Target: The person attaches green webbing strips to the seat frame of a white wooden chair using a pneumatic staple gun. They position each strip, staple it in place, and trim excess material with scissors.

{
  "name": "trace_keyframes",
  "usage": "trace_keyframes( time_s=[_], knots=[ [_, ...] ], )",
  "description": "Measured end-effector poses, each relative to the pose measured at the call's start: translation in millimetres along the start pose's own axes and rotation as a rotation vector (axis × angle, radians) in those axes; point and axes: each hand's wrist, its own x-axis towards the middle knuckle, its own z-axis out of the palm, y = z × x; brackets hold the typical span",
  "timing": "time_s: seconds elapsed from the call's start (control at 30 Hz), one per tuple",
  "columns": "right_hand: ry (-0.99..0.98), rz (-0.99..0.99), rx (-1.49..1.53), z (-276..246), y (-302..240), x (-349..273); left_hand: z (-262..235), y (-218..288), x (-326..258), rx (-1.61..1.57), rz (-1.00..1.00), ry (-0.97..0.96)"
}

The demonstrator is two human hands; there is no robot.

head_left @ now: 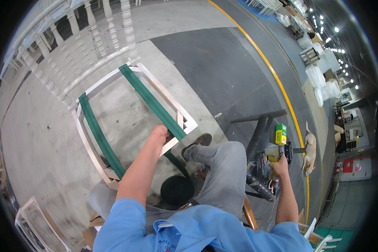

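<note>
A white wooden chair frame [105,73] lies before me, its seat opening crossed by two green webbing straps [149,98]. At the near right corner my left hand [158,133] is closed at the edge of the right-hand strap; its fingertips are partly hidden. More webbing hangs below the front rail toward a dark green webbing roll [177,190] by my legs. Out to the right, my right hand [279,166] is closed round a dark tool [287,152], perhaps a staple gun, over a cluttered dark stand [258,136].
A green-and-yellow box [280,134] stands on the stand beside small tools and containers. A tan dog [310,149] lies on the floor by the yellow line [277,77]. Another white frame [40,224] is at lower left. Wrapped goods [317,77] line the far right.
</note>
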Motion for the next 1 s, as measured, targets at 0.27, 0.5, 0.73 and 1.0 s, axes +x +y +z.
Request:
trace_keyframes(
  time_s=[0.27, 0.5, 0.73, 1.0],
  knots=[
    [-0.512, -0.234, 0.610, -19, -200, -33, 0, 3, 0, 0.010, 0.029, -0.073],
    [-0.922, -0.233, 0.549, 88, -316, -50, -4, 1, 3, -0.003, 0.036, -0.101],
    [-0.919, -0.226, 0.398, 121, -326, -42, -3, 3, 1, 0.018, -0.023, -0.096],
    [-0.866, -0.255, 0.337, 122, -329, -50, -5, 0, 8, 0.042, 0.007, -0.108]
  ],
)
